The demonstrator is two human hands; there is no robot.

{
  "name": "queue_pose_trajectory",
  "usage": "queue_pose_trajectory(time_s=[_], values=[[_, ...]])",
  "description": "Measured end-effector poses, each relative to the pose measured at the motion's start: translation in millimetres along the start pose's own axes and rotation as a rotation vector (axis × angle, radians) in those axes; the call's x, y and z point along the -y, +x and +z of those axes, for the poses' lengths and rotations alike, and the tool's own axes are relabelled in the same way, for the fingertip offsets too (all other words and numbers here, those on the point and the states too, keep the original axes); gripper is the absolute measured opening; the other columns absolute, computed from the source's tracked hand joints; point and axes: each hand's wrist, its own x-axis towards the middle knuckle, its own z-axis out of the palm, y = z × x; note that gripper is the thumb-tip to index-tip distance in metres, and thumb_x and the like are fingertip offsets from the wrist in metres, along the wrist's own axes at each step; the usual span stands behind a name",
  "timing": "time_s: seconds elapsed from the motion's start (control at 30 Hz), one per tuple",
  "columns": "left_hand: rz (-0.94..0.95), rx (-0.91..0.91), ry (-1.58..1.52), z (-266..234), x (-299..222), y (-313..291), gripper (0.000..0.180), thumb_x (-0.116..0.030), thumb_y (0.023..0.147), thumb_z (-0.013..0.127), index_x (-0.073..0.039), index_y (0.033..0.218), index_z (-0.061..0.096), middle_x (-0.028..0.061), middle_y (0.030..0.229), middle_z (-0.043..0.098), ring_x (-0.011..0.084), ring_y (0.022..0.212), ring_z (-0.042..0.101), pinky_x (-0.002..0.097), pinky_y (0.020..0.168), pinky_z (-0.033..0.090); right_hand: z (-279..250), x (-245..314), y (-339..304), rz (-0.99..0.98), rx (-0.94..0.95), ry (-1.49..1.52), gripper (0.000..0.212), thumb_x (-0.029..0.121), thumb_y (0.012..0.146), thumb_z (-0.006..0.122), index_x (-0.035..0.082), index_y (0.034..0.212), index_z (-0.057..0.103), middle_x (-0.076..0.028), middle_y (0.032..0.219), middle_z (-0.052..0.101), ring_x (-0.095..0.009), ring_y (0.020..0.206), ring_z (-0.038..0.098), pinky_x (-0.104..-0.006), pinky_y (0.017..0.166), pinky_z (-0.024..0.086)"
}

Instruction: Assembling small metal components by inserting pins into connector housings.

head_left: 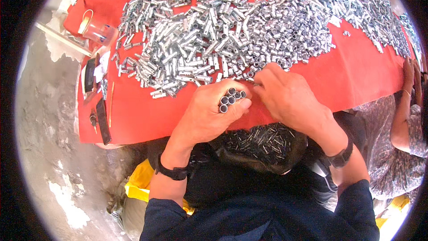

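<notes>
The left hand wraps round a bundle of tubes, their ends showing between thumb and fingers; just beside it, the right hand has bent fingers, holding what I cannot tell

The left hand hides most of the metal tubes. Whether the right hand grips anything is unclear. The upper edge crops the metal heap.
</notes>
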Motion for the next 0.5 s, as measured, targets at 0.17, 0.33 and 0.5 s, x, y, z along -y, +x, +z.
queue_pose_trajectory(time_s=[0.17,0.33,0.5], values=[[0.186,-0.1,0.005,2.3,5.7,0.9,0.013,-0.011,0.088,0.069,-0.002,0.096,0.065,0.0078,0.1,0.066,0.0172,0.089,0.063,0.0315,0.082,0.05,-1.5,11.3,4.4,0.114,-0.049,0.304,0.01,0.006,0.089,0.06,-0.001,0.093,0.054,-0.02,0.083,0.056,-0.04,0.081,0.06,-0.0459,0.069,0.049],[0.241,-0.131,0.06,12.2,5.9,0.6,0.017,-0.012,0.085,0.074,-0.004,0.097,0.066,0.0087,0.098,0.062,0.0215,0.093,0.062,0.0323,0.082,0.049,-6.2,15.9,2.0,0.235,-0.008,0.41,0.008,0.005,0.09,0.059,-0.001,0.095,0.06,-0.019,0.088,0.062,-0.038,0.083,0.062,-0.044,0.073,0.049],[0.235,-0.193,-0.013,12.4,4.5,2.5,0.016,-0.015,0.089,0.072,-0.004,0.101,0.068,0.0053,0.088,0.066,0.0151,0.079,0.063,0.0283,0.071,0.05,-14.9,20.2,0.6,0.424,0.048,0.5,0.011,0.01,0.09,0.064,-0.001,0.091,0.063,-0.012,0.076,0.062,-0.02,0.066,0.06,-0.0349,0.061,0.047]])
